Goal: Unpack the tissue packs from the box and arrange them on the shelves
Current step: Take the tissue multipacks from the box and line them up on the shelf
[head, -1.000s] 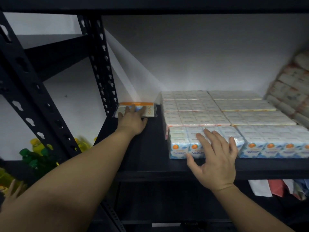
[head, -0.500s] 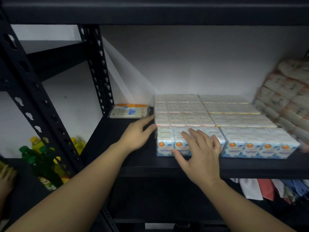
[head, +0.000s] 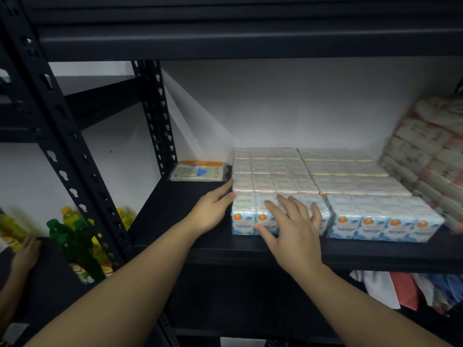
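We see a matt black perforated metal shelf [head: 180,204], tissue packs [head: 278,186] in glossy clear plastic wrap, and shiny plastic bottles [head: 75,244].

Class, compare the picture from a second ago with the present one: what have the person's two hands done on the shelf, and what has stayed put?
The left hand let go of the flat orange-edged pack at the back corner and moved right, its fingers now against the left side of the front tissue pack. The right hand stayed flat on that pack. The other packs kept their rows.
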`<state>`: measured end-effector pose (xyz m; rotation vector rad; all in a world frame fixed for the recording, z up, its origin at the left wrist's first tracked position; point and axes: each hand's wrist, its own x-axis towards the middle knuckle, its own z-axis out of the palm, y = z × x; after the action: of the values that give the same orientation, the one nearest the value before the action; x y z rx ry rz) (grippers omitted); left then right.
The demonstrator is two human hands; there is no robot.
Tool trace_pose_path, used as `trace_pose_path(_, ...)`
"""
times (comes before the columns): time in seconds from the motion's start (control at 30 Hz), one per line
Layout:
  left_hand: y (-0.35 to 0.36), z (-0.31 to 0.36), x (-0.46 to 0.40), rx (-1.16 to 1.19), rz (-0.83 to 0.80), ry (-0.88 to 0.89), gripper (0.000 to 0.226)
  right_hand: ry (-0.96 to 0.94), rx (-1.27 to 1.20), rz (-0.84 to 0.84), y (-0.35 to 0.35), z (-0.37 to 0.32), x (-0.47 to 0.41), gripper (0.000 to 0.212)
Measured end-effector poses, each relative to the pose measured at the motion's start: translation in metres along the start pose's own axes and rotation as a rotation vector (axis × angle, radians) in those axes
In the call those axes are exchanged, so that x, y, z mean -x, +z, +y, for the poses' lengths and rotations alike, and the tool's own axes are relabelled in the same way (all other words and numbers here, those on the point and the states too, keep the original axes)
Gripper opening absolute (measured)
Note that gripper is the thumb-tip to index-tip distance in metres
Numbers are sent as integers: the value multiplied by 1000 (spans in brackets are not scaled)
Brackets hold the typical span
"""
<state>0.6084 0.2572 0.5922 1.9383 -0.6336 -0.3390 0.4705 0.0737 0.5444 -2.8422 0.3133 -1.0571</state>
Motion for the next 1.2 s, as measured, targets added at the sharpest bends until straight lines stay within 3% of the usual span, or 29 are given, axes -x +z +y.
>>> trace_pose_path(0.33, 2, 4, 3, 24, 28, 48, 57, 15, -64, -63, -20, 9, -3, 69)
trace_pose_path(0.6, 31, 24, 11, -591, -79, 260, 96, 193, 28, -45, -60, 105, -7, 84)
trace_pose_path(1.03, 43, 29, 10, -753, -27, 233, 84, 137, 28, -197, -67, 122, 6, 98)
trace_pose_path(1.2, 48, 36, 23, -818, 52, 351, 94, 82, -62, -41, -76, 131, 24, 83)
